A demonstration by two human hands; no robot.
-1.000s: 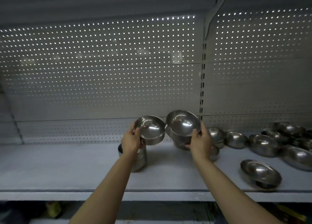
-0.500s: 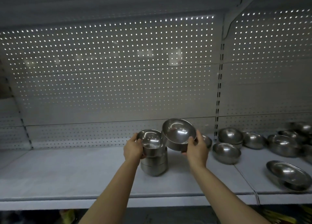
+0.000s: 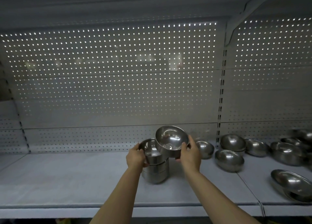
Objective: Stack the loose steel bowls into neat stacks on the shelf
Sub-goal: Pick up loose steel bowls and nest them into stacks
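Steel bowl point(image 3: 171, 141) tilted, gripped by right hand point(image 3: 191, 153) | left hand point(image 3: 135, 157) grips stack point(image 3: 155, 164) top at 9 o'clock | loose bowls point(image 3: 229, 160) at 3 o'clock on shelf point(image 3: 67, 181)

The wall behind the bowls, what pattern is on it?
Rows of small round holes across the grey metal back panel, head view.

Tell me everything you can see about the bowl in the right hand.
The bowl is shiny, round steel with a deep rounded wall and a thin rim, empty inside. It is held in the air, tilted so its opening faces the camera, just above and right of the stack. The right hand grips its right side, thumb on the near wall, fingers behind the rim. Its lower left overlaps the stack's top bowl; whether they touch cannot be told.
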